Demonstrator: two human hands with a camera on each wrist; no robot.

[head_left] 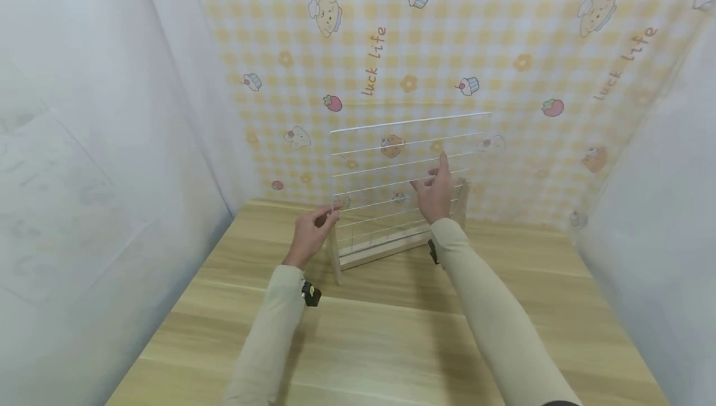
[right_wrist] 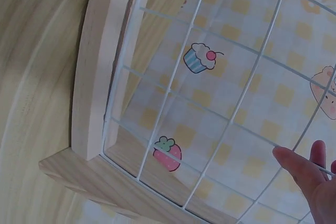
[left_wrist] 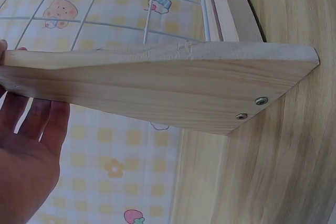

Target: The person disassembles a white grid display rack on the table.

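A white wire grid (head_left: 411, 123) stands upright in a wooden stand with side boards and a bottom rail (head_left: 386, 250). My left hand (head_left: 311, 232) grips the upper end of the stand's left side board (left_wrist: 131, 82); in the left wrist view several fingers (left_wrist: 55, 124) lie along its outer face, with a fingertip on the opposite edge. Over the grid's right half, my right hand (head_left: 436, 194) pinches a wire, seen at the edge of the right wrist view between the thumb (right_wrist: 289, 161) and the fingers. The rest of that hand is cut off there.
The stand sits on a wood-grain tabletop (head_left: 369, 350), near its back edge. Behind it hangs a yellow checked cloth (head_left: 408, 58) with cartoon prints. White sheets (head_left: 84, 145) flank the table on both sides. Two screws (left_wrist: 261, 100) show low on the side board.
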